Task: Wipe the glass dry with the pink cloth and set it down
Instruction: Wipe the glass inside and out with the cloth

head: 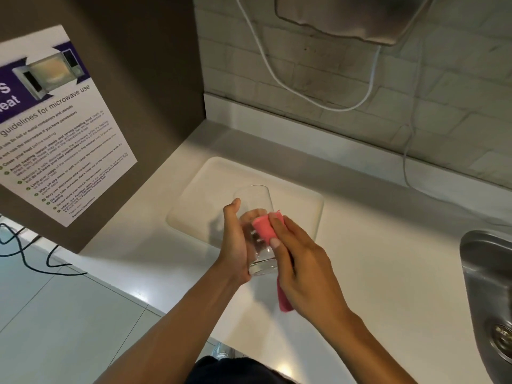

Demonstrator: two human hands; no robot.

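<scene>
A clear drinking glass (254, 200) is held tilted above the white counter, its mouth pointing away from me. My left hand (234, 242) grips it around the side, thumb up along the wall. My right hand (299, 261) presses a pink cloth (263, 227) against the right side of the glass with the fingers. The tail of the cloth hangs down under my right palm. The base of the glass sits between the two hands.
A shallow white tray (194, 206) lies on the counter (388, 273) just beyond the hands. A steel sink (484, 273) is at the right edge. A brown panel with a microwave notice (55, 128) stands on the left. White cables hang on the tiled wall.
</scene>
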